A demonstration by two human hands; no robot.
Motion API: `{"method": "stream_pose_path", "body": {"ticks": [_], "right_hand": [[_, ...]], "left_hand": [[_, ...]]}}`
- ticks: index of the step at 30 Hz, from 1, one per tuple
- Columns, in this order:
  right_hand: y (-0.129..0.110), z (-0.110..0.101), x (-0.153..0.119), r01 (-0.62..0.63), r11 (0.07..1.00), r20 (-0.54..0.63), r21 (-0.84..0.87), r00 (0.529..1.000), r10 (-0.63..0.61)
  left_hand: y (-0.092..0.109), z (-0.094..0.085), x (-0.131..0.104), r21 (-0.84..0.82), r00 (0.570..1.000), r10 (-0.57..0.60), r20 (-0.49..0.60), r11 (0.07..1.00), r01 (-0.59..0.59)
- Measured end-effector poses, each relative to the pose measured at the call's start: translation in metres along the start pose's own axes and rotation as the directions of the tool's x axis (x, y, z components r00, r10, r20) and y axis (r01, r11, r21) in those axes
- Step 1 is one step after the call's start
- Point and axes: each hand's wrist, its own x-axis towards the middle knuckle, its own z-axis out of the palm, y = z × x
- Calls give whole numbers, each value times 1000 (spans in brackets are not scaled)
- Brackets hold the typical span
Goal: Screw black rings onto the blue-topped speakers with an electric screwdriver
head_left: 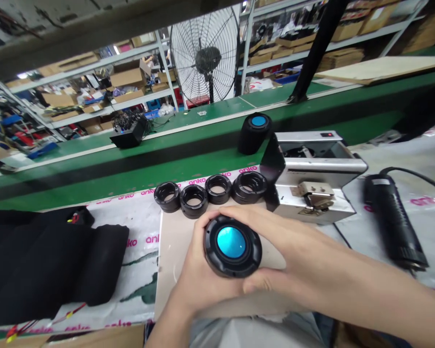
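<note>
Head view: left hand (194,278) and right hand (293,246) are both wrapped around a round black speaker part (232,246) at 6 o'clock; fingers could smudge its blue disc (231,241).

I have one view only, from the camera worn on the head. It looks forward and down over the tabletop (174,241), close above both hands at the lower middle of the frame. It faces across a green conveyor (94,164) toward a standing fan (206,55) and far shelving (94,92). The picture sits tilted.
</note>
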Motion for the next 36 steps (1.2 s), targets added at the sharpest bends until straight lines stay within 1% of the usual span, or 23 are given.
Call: {"method": "stream_pose_path", "body": {"ticks": [1,3,5,6,8,11,13,15,17,19,21,23,24,26,28,29,30,31,32,33,34,35,36], "right_hand": [[-3,1,0,2,999,-1,-41,1000,-2],[-8,6,-3,11,985,-46,-172,999,-19],[-10,12,-6,46,951,-90,-306,993,-77],[-11,13,-8,66,934,-99,-350,989,-107],[-10,12,-9,106,918,-76,-383,986,-146],[-6,0,-6,116,930,-4,-350,992,-125],[-1,-9,-3,123,942,75,-313,992,-105],[4,-16,0,100,959,148,-263,987,-63],[8,-20,1,44,975,183,-219,983,-4],[11,-20,0,-21,982,181,-189,982,56],[13,-19,-1,-56,986,169,-159,982,83],[14,-17,-1,-69,992,157,-106,984,85],[14,-15,-1,-65,996,158,-67,985,75],[14,-12,-2,-43,999,162,14,986,40],[16,-10,-9,-7,998,155,68,988,-4],[18,-10,-14,8,996,127,90,992,-19],[23,-11,-23,11,994,62,112,998,-18],[30,-14,-33,-15,993,-65,121,998,23],[39,-19,-46,-87,989,-249,120,962,115],[50,-25,-61,-195,973,-463,120,856,229],[63,-32,-77,-335,933,-666,134,667,335],[79,-39,-93,-480,862,-796,163,453,403],[96,-46,-107,-579,792,-848,195,306,432]], "left_hand": [[-1,1,0,-3,1000,13,-4,1000,-13],[-1,2,1,-9,999,35,-10,999,-35],[-1,2,2,-4,999,39,-8,999,-39],[0,2,2,-1,999,35,-3,999,-35],[1,2,3,1,1000,15,14,1000,-15],[5,3,3,16,1000,-14,13,1000,14],[6,5,4,74,1000,-29,-4,997,29],[6,7,4,141,999,-30,-16,990,32],[3,6,3,156,1000,-7,-9,988,9],[0,1,1,147,999,49,13,988,-50],[-1,-5,-1,146,991,105,83,982,-116],[1,-8,-2,146,988,104,118,982,-120],[3,-8,-2,144,991,84,100,985,-98],[7,-2,-2,183,998,56,-4,982,-54],[10,7,-1,287,990,101,-104,956,-67],[11,11,-1,341,983,125,-135,937,-73],[12,14,-1,380,977,140,-160,922,-70],[12,16,-1,399,974,138,-182,915,-55],[11,16,-1,401,971,123,-203,916,-32],[11,15,0,398,969,105,-222,917,-9],[10,12,2,400,967,100,-233,917,1],[10,10,4,406,967,103,-232,914,0],[10,7,7,418,970,106,-218,908,-5]]}}
